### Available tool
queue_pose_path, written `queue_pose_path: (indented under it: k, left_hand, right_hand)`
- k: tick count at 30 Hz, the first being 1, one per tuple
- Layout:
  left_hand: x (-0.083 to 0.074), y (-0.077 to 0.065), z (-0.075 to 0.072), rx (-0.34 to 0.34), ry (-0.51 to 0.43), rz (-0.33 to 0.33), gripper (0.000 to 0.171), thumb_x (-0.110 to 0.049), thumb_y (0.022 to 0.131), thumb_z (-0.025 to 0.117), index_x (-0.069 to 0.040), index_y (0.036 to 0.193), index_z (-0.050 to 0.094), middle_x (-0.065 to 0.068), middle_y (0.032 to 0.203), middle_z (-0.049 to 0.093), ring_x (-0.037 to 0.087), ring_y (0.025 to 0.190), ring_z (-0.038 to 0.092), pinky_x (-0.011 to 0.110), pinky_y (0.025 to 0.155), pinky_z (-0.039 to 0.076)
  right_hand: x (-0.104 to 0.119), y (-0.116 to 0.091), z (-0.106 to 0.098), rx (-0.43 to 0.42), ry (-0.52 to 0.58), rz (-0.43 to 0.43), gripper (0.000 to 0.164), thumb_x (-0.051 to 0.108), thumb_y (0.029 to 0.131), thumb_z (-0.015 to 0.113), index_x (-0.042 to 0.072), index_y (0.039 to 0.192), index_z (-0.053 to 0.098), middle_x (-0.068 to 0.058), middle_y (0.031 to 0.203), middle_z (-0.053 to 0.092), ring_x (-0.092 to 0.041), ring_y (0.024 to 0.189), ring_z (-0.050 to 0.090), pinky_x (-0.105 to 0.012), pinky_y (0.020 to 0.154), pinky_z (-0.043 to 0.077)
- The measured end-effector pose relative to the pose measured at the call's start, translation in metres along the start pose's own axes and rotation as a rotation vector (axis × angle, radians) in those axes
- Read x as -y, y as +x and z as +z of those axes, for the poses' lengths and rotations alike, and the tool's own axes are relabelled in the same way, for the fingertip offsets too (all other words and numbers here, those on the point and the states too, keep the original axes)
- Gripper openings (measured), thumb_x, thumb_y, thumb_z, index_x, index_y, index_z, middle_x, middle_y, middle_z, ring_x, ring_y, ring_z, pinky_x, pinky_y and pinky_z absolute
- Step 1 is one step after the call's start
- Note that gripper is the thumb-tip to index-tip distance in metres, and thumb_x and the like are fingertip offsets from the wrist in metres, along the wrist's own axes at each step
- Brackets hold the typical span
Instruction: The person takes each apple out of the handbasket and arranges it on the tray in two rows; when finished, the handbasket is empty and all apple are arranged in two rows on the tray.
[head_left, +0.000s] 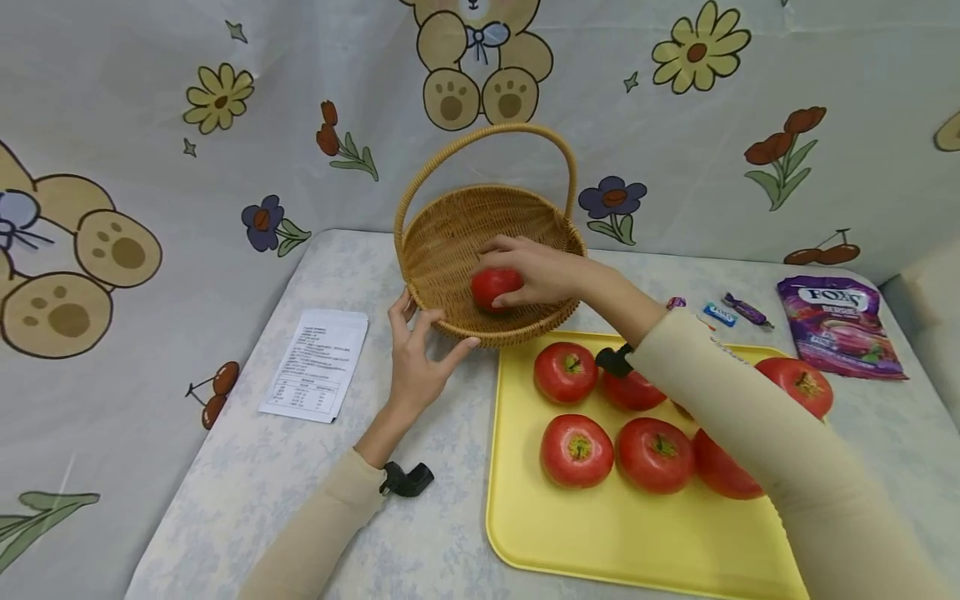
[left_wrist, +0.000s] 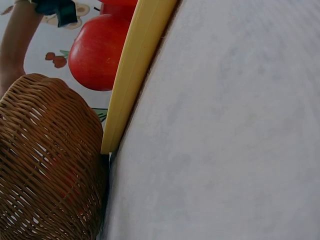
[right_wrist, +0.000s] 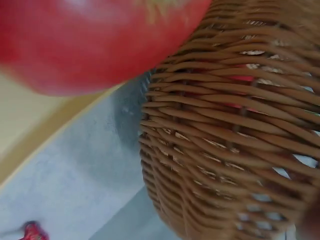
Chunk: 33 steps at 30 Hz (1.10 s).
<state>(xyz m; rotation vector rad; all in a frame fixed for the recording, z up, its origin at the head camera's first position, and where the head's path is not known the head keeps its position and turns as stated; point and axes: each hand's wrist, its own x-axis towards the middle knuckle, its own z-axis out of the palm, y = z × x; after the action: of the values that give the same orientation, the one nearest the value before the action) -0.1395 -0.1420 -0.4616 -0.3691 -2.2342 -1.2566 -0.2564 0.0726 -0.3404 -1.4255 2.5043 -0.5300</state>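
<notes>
A round wicker basket (head_left: 442, 237) with a tall arched handle stands tilted toward me near the back of the table. Reaching inside it, my right hand (head_left: 543, 271) holds a red apple (head_left: 492, 289) low in the bowl, its fingers over the fruit. My left hand (head_left: 420, 362) steadies the basket's front left rim, thumb along the outside and fingers around the edge. Through the weave (left_wrist: 45, 150) in the left wrist view, some red shows. More red apples (head_left: 576, 450) sit on a yellow tray (head_left: 600, 537), partly hidden under my right forearm.
Left of the basket lies a white printed packet (head_left: 317, 365). A purple candy bag (head_left: 840, 325) rests at the right, with a blue-wrapped candy (head_left: 720, 314) and a purple-wrapped candy (head_left: 747, 310) beside it. A patterned cloth (head_left: 360, 83) hangs behind the table.
</notes>
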Motion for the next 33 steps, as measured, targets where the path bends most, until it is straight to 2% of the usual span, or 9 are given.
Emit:
queue_pose_path:
  k: [6,12,16,25,33]
  left_hand:
    - [-0.001,0.0,0.002,0.003,-0.009,0.011,0.055,-0.056,0.084,0.07,-0.008,0.108,0.058,0.024,0.152,0.021,0.042,0.138,0.032,0.058,0.102,0.04]
    - [-0.003,0.002,0.002,0.013,-0.01,0.002,0.058,-0.056,0.084,0.069,-0.005,0.11,0.058,0.024,0.152,0.02,0.039,0.14,0.029,0.06,0.101,0.041]
    - [-0.002,0.003,0.0,0.014,-0.003,-0.007,0.059,-0.057,0.084,0.068,-0.006,0.111,0.058,0.022,0.153,0.019,0.036,0.142,0.028,0.059,0.101,0.041]
    - [0.002,-0.001,-0.001,0.007,-0.01,0.002,0.054,-0.052,0.084,0.072,-0.008,0.111,0.058,0.024,0.153,0.019,0.039,0.14,0.029,0.058,0.101,0.042]
    - [0.004,0.0,-0.001,0.005,-0.011,0.006,0.058,-0.057,0.084,0.069,-0.006,0.11,0.058,0.026,0.152,0.02,0.04,0.138,0.031,0.058,0.1,0.042]
  right_hand:
    - [-0.012,0.02,0.006,0.115,0.002,0.048,0.046,0.02,0.091,0.072,0.017,0.134,0.058,-0.017,0.141,0.045,-0.038,0.127,0.048,-0.052,0.104,0.042]
    - [-0.022,0.027,0.012,0.16,-0.031,0.073,0.046,0.022,0.086,0.077,0.018,0.13,0.063,-0.018,0.141,0.044,-0.043,0.131,0.04,-0.056,0.107,0.037]
    - [-0.025,0.028,0.014,0.158,-0.047,0.09,0.053,0.021,0.082,0.081,0.023,0.132,0.063,-0.019,0.14,0.04,-0.044,0.129,0.038,-0.057,0.106,0.036]
    - [-0.029,0.032,0.019,0.149,-0.095,0.142,0.058,0.017,0.078,0.084,0.024,0.13,0.061,-0.021,0.132,0.037,-0.042,0.114,0.046,-0.054,0.096,0.046]
    - [-0.039,0.026,0.016,0.047,0.021,0.145,0.057,0.021,0.075,0.086,0.023,0.126,0.06,-0.016,0.126,0.045,-0.034,0.112,0.054,-0.05,0.095,0.048]
